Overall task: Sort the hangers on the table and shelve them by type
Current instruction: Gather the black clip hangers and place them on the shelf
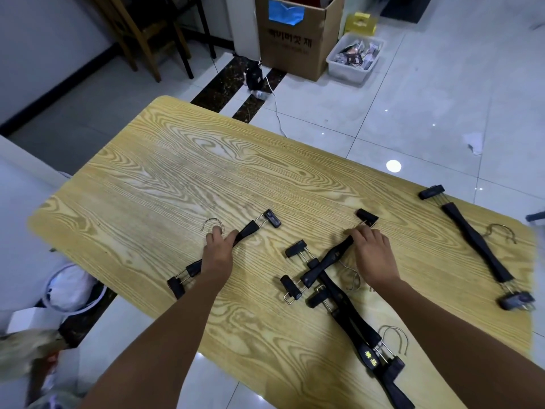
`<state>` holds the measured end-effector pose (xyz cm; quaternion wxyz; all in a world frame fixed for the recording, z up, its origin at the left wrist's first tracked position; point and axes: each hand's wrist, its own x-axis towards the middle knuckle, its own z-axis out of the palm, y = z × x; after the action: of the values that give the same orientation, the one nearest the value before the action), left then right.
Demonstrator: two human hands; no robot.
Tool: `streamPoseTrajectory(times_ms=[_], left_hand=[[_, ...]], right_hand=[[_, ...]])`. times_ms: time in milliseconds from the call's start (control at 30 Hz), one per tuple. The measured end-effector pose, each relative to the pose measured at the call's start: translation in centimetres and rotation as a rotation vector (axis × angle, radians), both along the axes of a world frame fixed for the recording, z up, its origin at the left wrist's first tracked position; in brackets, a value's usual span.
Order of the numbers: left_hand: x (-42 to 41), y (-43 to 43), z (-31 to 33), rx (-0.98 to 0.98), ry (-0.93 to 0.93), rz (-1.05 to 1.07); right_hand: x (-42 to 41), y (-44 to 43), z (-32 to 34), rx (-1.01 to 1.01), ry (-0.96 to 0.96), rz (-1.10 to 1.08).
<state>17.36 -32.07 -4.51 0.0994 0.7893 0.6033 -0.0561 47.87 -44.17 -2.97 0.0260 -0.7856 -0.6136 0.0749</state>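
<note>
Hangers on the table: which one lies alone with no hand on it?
The far-right hanger; the left hand grips the left hanger, the right hand touches the crossed pile.

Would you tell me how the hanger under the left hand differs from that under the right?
The left hanger lies alone; the right hanger crosses other hangers. The left hanger is gripped mid-bar, the right hanger near its far end. Both are black clip hangers.

The left grip (219, 249) covers the middle of the left hanger (246, 230), and the right grip (374, 255) hides its own fingertips on the crossed hanger (333, 255). The nearest hanger (395, 388) runs off the bottom edge, and the near clip of the right hanger (477, 245) is blurred. The contents of the white bin (346, 72) are too small to tell.
</note>
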Motion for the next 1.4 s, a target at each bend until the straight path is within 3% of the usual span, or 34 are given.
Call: streamPoseTrajectory(times_ms=[300, 667, 1200, 1400], left_hand=[[0.2, -0.5, -0.5, -0.060, 0.021, 0.080], [-0.1, 0.0, -0.8, -0.081, -0.022, 0.102], [0.1, -0.1, 0.4, -0.101, -0.004, 0.018], [-0.1, -0.2, 1.3, -0.083, -0.022, -0.006]], right_hand=[[0.8, 0.5, -0.9, -0.092, -0.167, 0.181], [1.5, 1.6, 0.9, 0.110, -0.372, 0.471], [1.5, 2.1, 1.4, 0.071, -0.299, 0.228], [0.2, 1.8, 1.6, 0.098, -0.137, 0.141]])
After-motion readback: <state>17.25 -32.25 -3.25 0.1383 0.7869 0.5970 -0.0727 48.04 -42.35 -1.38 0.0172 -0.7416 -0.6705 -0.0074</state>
